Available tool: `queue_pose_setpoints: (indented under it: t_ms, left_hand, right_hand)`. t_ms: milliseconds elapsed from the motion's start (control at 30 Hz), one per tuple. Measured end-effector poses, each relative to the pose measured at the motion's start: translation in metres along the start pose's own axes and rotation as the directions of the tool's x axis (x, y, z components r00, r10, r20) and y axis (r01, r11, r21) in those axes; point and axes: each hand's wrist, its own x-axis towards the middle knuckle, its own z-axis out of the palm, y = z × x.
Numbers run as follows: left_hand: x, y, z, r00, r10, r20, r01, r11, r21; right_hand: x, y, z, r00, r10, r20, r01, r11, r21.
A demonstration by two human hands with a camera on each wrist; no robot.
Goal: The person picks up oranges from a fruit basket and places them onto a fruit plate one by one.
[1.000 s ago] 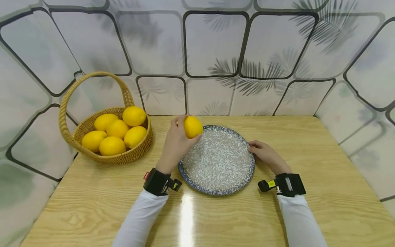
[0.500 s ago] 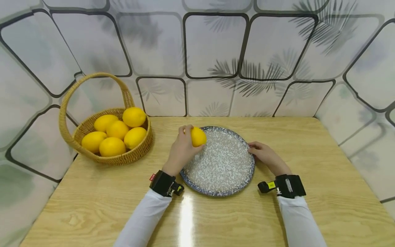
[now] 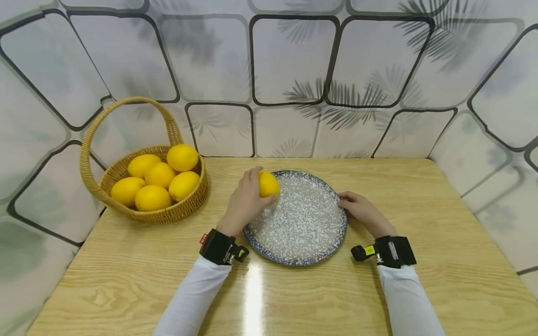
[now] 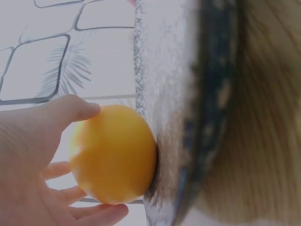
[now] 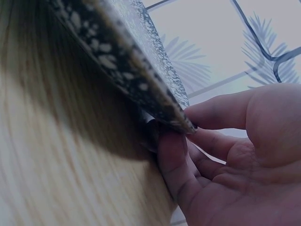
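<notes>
A yellow lemon (image 3: 268, 184) is at the left part of a round speckled grey plate (image 3: 300, 214) with a blue rim. My left hand (image 3: 245, 198) holds this lemon from its left side. In the left wrist view, the thumb lies along one side of the lemon (image 4: 115, 155) and the fingers reach round the other, with the lemon right against the plate's surface (image 4: 164, 94). At the opposite edge, my right hand (image 3: 363, 212) pinches the plate's rim. The right wrist view has the rim (image 5: 141, 84) between thumb and fingers, with one digit underneath.
A wicker basket (image 3: 185, 212) with a tall arched handle stands at the left on the wooden table (image 3: 336, 303). Several lemons (image 3: 153, 198) lie inside it. Behind the table rises a patterned wall (image 3: 290, 60). Both wrists wear black straps with small cameras.
My left hand has come down and slightly right with the lemon, onto the plate's left part, then shifted back a touch. The right hand has stayed at the rim.
</notes>
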Motion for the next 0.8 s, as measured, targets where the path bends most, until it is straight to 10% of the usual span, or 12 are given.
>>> queue_pose_setpoints:
  t_ms: [800]
  left_hand:
    - [0.0009, -0.0031, -0.0056, 0.995, 0.000, 0.103, 0.014, 0.992, -0.129]
  right_hand:
    - [-0.0016, -0.0022, -0.0011, 1.000, -0.011, 0.015, 0.011, 1.000, -0.012]
